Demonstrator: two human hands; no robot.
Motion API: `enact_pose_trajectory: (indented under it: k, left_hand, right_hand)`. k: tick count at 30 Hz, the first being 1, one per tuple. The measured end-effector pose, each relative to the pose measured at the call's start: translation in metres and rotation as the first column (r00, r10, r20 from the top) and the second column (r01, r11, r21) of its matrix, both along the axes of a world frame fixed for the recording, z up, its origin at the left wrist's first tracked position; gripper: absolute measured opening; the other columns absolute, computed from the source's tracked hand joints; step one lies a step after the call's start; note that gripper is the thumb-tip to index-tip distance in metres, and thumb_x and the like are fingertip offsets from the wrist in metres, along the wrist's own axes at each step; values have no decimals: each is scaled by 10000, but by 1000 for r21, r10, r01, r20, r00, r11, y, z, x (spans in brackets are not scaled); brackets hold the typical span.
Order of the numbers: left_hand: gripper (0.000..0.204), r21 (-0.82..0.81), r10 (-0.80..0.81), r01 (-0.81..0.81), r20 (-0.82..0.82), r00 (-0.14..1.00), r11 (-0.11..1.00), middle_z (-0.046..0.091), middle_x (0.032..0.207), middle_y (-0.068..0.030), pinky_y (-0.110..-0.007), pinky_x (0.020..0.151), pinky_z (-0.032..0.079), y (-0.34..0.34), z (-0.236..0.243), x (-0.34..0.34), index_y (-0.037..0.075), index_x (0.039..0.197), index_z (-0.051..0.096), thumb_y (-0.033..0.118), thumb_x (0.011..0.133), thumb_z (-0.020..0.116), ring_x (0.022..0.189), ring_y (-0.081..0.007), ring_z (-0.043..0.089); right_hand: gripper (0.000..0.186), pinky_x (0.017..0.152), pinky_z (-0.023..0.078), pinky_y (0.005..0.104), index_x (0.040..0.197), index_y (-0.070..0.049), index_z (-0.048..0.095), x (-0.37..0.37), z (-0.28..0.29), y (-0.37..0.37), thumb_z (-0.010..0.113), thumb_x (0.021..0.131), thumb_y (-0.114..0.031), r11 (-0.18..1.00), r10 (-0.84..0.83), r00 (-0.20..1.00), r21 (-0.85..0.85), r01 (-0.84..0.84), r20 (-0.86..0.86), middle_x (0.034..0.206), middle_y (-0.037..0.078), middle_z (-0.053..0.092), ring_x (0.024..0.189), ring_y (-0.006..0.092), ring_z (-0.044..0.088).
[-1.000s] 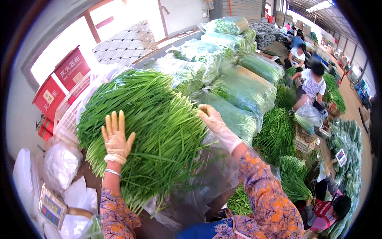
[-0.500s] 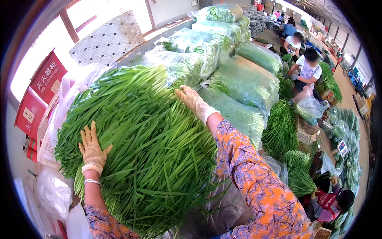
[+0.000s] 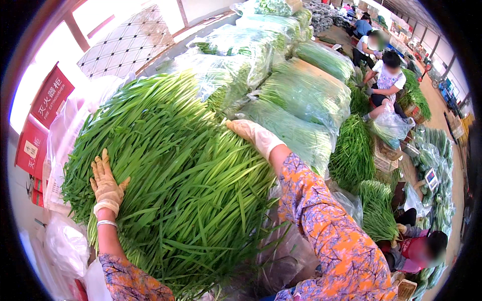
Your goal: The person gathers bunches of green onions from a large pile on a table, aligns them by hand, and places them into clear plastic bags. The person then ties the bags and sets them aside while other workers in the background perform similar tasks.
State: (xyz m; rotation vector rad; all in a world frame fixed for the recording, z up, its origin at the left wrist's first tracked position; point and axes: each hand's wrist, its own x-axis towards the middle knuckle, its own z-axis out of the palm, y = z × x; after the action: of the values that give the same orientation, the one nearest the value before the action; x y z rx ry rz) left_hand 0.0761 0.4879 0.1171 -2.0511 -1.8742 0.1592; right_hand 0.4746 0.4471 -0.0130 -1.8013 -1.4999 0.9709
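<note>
Centrally, toward eight o'clock: one heap of long-leaved, chive-like greens (image 3: 170, 180), flat dark blades with paler stems, domed and shaggy. On it, two gloved hands. Left hand (image 3: 108, 185), at the heap's nine o'clock: thin tan glove, palm down on the leaves, thumb spread wide; one smooth pale bracelet (image 3: 107, 222) at the wrist. Right hand (image 3: 255, 135), at the heap's two o'clock: fingers together along the edge; whether it pinches any leaf cannot be told. Two sleeves (image 3: 329, 231), orange and purple, branch-patterned.

Twelve to two o'clock: at least seven clear plastic bags (image 3: 306, 95), bulging with greens. Nine to ten o'clock: two flat red panels (image 3: 51, 95). Nine o'clock: one white slatted crate (image 3: 54, 183), partly draped in film. Eight o'clock: crinkled translucent plastic (image 3: 65, 246). Two o'clock: two white-shirted co-workers (image 3: 389, 80). Four o'clock: one red-vested co-worker (image 3: 415, 250), hands at a bundle of slender greens (image 3: 376, 210).
</note>
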Motion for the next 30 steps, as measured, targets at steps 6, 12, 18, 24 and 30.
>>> enact_pose_trajectory:
  k: [6, 12, 18, 24, 30]
  left_hand:
    - [984, 4, 4, -4, -15, 1000, 1000, 49, 1493, -41, -503, 1056, 207, -2, -3, -4, 202, 1428, 53, 419, 708, 688, 1372, -239, 81]
    - [987, 5, 28, -28, -11, 1000, 1000, 57, 1491, -48, -512, 1053, 210, -4, -3, -7, 197, 1427, 36, 404, 715, 687, 1370, -247, 83]
    - [998, 45, -70, 67, 63, 996, 997, 72, 1487, -64, -553, 1035, 203, -1, -12, -8, 246, 1427, 11, 387, 715, 696, 1368, -270, 80]
    - [1031, 29, -53, 51, 74, 996, 998, 62, 1489, -92, -548, 1040, 187, -26, 6, -3, 264, 1423, -49, 428, 716, 683, 1371, -280, 61]
    - [1054, -129, -74, 99, 191, 979, 987, 87, 1483, -118, -518, 1056, 173, -80, 44, 29, 262, 1423, -6, 367, 680, 734, 1367, -296, 79]
  right_hand:
    - [519, 924, 381, 379, 1114, -29, 562, 3, -8, -81, 317, 912, -439, 987, -144, 988, 84, 139, 52, 1138, 201, 553, 1094, 360, 491]
    - [527, 898, 387, 410, 1112, -23, 547, -17, 33, -206, 296, 910, -441, 901, -425, 900, -46, 431, 98, 1080, 273, 544, 1052, 413, 493]
    - [333, 738, 443, 394, 1036, 37, 533, -60, 53, -335, 406, 919, -248, 800, -584, 810, 133, 585, -55, 903, 268, 582, 866, 400, 555]
    - [261, 687, 433, 365, 1002, 29, 536, -70, 14, -353, 405, 930, -185, 720, -489, 812, 378, 582, -319, 823, 227, 581, 774, 345, 558]
    - [460, 826, 414, 394, 1061, 25, 555, -22, 9, -281, 382, 929, -380, 785, -527, 836, 288, 548, -153, 985, 270, 577, 950, 413, 529]
